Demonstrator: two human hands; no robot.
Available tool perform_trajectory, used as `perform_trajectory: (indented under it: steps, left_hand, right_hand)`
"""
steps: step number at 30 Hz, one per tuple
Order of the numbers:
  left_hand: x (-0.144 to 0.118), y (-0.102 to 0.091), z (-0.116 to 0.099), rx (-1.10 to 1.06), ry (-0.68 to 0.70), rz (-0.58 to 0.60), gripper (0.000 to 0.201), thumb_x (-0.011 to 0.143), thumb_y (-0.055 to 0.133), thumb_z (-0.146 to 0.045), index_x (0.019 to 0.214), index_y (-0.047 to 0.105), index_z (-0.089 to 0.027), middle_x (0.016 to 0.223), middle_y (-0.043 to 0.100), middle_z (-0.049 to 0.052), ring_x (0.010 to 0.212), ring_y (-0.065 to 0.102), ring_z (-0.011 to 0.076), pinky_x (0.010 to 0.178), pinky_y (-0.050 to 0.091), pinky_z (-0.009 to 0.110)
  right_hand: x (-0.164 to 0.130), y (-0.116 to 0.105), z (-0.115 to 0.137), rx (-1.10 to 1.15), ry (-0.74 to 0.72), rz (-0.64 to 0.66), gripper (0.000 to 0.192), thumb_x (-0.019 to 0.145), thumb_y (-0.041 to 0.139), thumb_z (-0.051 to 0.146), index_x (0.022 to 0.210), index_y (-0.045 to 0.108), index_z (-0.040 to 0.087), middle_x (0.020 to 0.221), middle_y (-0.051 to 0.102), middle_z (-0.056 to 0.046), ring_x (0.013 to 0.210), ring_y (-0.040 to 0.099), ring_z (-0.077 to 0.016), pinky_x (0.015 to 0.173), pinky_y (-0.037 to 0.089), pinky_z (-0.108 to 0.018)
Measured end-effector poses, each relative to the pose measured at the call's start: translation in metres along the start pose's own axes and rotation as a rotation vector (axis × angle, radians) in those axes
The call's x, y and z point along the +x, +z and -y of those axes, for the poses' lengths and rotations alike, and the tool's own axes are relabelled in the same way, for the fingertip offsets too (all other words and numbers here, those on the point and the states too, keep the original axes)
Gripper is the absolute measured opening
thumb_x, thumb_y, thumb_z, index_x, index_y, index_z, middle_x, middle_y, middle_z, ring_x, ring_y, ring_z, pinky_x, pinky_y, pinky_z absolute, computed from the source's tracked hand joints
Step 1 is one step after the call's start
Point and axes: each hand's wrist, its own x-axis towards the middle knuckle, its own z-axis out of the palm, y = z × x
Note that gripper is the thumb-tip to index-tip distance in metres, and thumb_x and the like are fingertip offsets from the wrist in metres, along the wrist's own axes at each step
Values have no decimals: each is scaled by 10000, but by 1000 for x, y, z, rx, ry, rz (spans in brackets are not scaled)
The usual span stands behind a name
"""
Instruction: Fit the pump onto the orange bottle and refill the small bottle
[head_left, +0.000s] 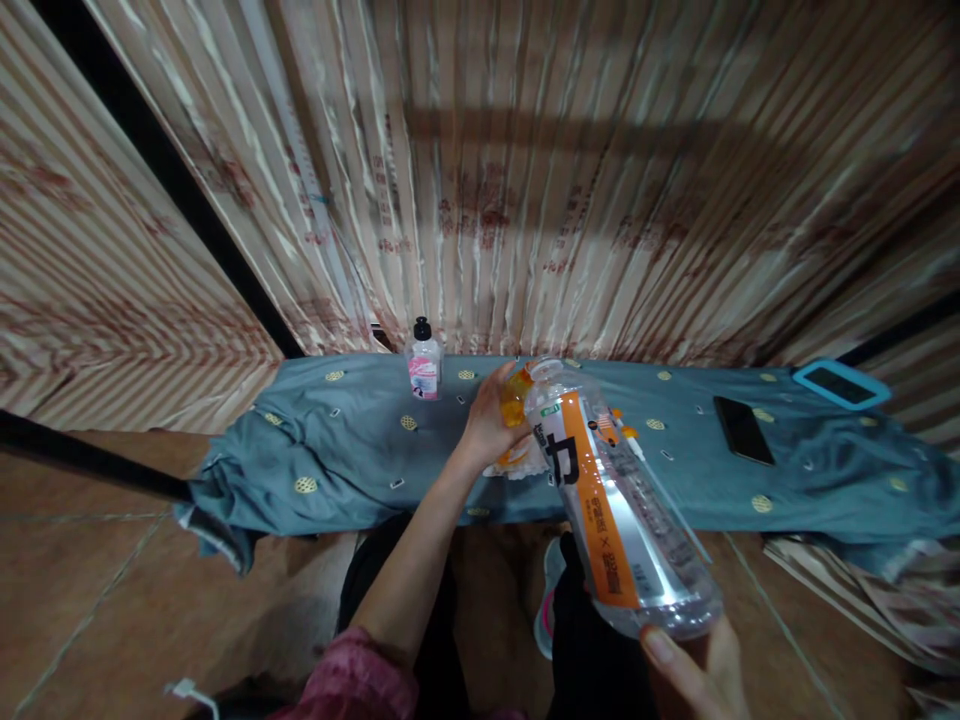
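Note:
My right hand (697, 670) grips the base of a large clear plastic bottle (615, 510) with an orange and silver label. The bottle is tilted, its uncapped-looking mouth pointing away from me and beside a small orange bottle (514, 398). Around that small bottle my left hand (487, 420) is closed, over the cloth-covered bench. Whether the two mouths touch, I cannot tell. A crumpled white tissue (529, 464) lies under the small bottle. Partly behind the large bottle is a thin stick-like item with an orange end (628, 433).
On the green-blue cloth (360, 450) stands a clear pump-top bottle with a pink label (425, 370), to the left. A black phone (742, 430) and a blue-framed tablet (841, 385) lie to the right. Pleated curtains (487, 200) hang behind. A white cable (191, 692) shows at lower left.

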Motion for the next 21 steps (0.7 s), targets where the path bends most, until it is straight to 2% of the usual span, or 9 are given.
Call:
perform_trajectory:
  steps: [2,5,10,15,18,21]
  left_hand:
    - [5,7,-5,18,15,-16,715,667,774,-276,1302,458,-188,1320,595,137,1238,568,310,1064,457,479]
    - [14,16,-9,43,-14,-57,574,717,720,-237,1245,501,-186,1246,644,114,1187,605,279,1038,487,440]
    - [23,20,-13,79,-52,-41,444,741,706,-215,1161,563,-199,1200,673,92,1136,629,255,1017,508,416]
    - [28,17,-11,158,-26,-22,428,745,712,-252,1143,577,-171,1211,667,120,1168,615,274,1027,503,429]
    - [28,18,-8,175,-13,-28,470,743,720,-255,1172,558,-156,1233,654,141,1179,614,286,1021,508,431]
    - [27,19,-8,179,-24,-22,410,774,697,-259,1153,567,-171,1186,679,125,1130,645,276,978,535,413]
  right_hand:
    - [1,-1,1,-38,-8,13,823,542,822,520,1263,538,240,1142,674,-44,1071,602,-276,985,372,-361]
    - [4,-4,-2,-101,-79,14,792,586,794,551,1257,549,207,1113,693,-66,1051,618,-278,944,413,-354]
    - [13,-12,-20,-110,-199,41,768,649,753,532,1295,534,178,1099,705,-109,982,664,-304,838,497,-391]
    - [22,-18,-35,-124,-240,70,736,597,772,559,1255,586,285,1068,712,-93,960,685,-353,788,547,-448]
    - [23,-16,-35,-104,-267,109,693,624,745,573,1252,590,327,1061,713,-96,940,696,-376,743,569,-476]
    - [21,-14,-32,-107,-285,108,676,646,722,581,1262,583,339,1077,708,-102,951,695,-386,735,577,-491]
